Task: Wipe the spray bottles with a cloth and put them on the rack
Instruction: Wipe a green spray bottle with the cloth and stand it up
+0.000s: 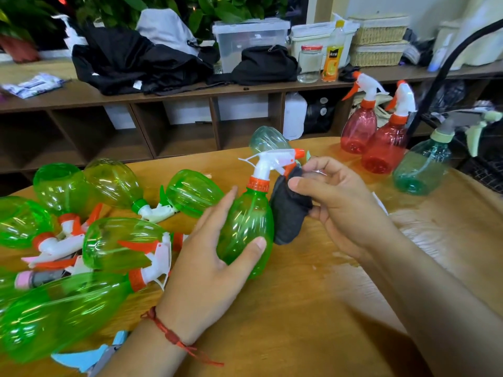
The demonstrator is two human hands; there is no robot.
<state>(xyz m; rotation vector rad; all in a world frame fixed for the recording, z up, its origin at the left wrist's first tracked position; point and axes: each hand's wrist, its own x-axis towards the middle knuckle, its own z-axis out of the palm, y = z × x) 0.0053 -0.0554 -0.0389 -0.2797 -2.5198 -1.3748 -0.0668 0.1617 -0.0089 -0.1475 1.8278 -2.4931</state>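
Head view: left hand (215, 257) grips upright green bottle (246, 229); right hand (334, 202) pinches cloth (290, 210) touching the bottle's right flank, trigger just above.

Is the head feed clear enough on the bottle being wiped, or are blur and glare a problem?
Head view: the held green bottle and dark cloth read fairly sharp; the green bottles at lower left are smeared by blur; glare whitens the table at right; the wide lens bows the shelf edge.
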